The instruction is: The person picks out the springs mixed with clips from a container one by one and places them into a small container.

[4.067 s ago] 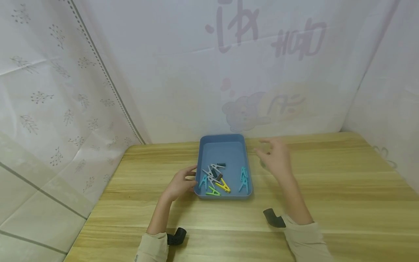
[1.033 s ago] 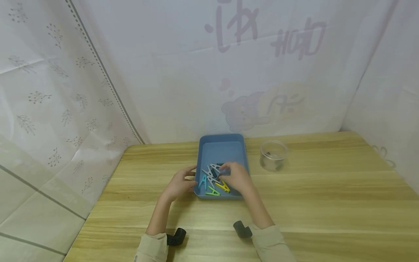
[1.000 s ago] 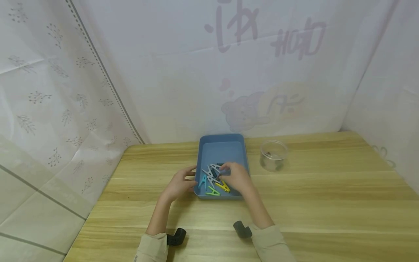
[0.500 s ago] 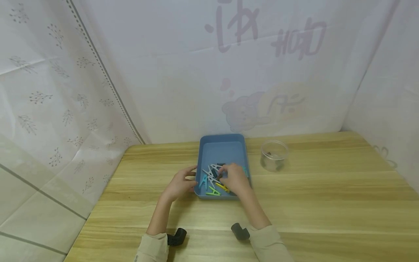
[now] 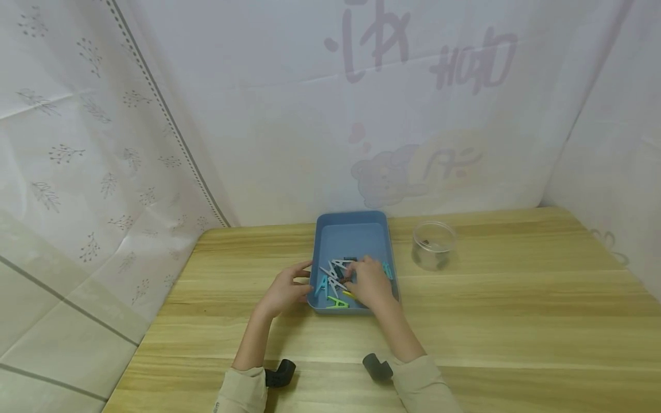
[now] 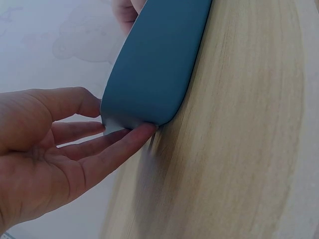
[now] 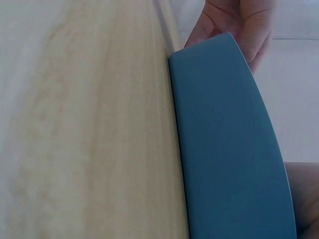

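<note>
A blue tray [image 5: 353, 238] holds clothespins and small ridged coils that look like springs. My right hand [image 5: 373, 284] is inside it, thumb and index finger at a brown spring [image 5: 345, 280], seemingly pinching it; the fingers partly cover the contact. Around it lie grey clothespins [image 5: 330, 271], a green clothespin [image 5: 338, 303], a blue clothespin [image 5: 322, 285] and a mostly covered yellow clothespin [image 5: 349, 295]. A dark spring [image 5: 350, 258] lies just beyond. Against the tray's outer left wall, my left hand [image 5: 284, 291] rests with extended fingers; the left wrist view shows its fingertips touching the wall [image 6: 149, 74].
Right of the tray stands a clear round tub [image 5: 434, 246] with some dark pieces inside. Both stand on a wooden table [image 5: 516, 298] backed by a pale printed curtain [image 5: 289, 143]. Black angled pieces [image 5: 281, 374] sit at both wrists.
My right hand has gone from the clear tub back into the tray. Over the last half second the brown spring has turned slightly at its fingertips. The left hand has stayed put.
</note>
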Action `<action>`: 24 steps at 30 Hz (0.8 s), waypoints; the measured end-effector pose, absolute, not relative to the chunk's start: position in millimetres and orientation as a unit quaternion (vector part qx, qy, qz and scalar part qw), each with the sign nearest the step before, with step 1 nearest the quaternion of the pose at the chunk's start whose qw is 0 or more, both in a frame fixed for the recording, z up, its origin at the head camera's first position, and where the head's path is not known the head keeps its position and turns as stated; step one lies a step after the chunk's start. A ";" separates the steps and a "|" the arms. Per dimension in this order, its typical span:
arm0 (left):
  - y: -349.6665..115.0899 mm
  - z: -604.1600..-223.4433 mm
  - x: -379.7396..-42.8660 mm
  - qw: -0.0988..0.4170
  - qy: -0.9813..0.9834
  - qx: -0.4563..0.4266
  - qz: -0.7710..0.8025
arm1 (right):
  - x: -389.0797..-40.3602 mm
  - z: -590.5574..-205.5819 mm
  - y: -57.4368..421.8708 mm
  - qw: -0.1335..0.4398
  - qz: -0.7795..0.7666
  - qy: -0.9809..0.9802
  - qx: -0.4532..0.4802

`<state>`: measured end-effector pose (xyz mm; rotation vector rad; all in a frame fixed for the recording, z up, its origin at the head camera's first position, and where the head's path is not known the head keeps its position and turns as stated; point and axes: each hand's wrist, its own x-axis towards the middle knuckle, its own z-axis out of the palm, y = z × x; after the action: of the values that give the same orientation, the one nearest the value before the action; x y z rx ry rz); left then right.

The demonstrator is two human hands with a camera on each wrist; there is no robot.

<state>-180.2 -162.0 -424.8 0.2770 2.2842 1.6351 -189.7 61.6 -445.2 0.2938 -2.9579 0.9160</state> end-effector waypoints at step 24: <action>-162.1 -424.0 -179.3 0.156 0.801 0.095 0.570 | -191.9 -443.3 64.7 0.019 0.305 -0.944 0.121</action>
<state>-179.3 -162.1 -424.0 0.2707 2.2956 1.6316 -191.9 64.7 -443.3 0.3765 -2.9312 0.9471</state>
